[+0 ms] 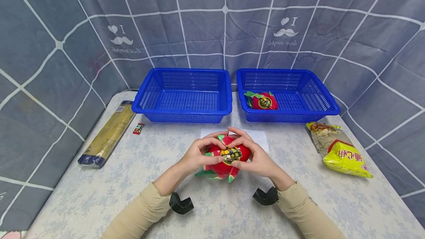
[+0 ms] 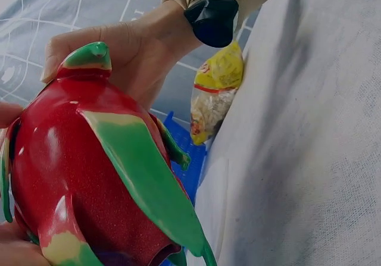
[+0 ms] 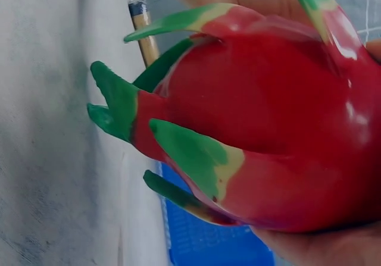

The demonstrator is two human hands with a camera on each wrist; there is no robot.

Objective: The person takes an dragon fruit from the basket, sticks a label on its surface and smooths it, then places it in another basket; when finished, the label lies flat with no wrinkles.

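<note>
Both hands hold a red dragon fruit (image 1: 218, 168) with green-tipped scales, close above the table's middle. My left hand (image 1: 198, 153) grips its left side and my right hand (image 1: 256, 155) its right side, fingers curled over the top and thumbs on the near side. Between the thumbs and fingers shows a black and gold label (image 1: 231, 155). The left wrist view has the glossy fruit (image 2: 77, 153) filling its left half, with the right hand (image 2: 140, 55) behind it. Seen from the right wrist, the fruit (image 3: 268, 111) hides most of the fingers.
At the back stand two blue baskets, the left one (image 1: 182, 113) bare inside, the right one (image 1: 289, 112) holding another dragon fruit (image 1: 270, 100). White paper (image 1: 261, 139) lies behind the hands. Left are a long pack of yellowish sticks (image 1: 107, 135) and a small red packet (image 1: 138, 128); right, a yellow bag (image 1: 346, 158).
</note>
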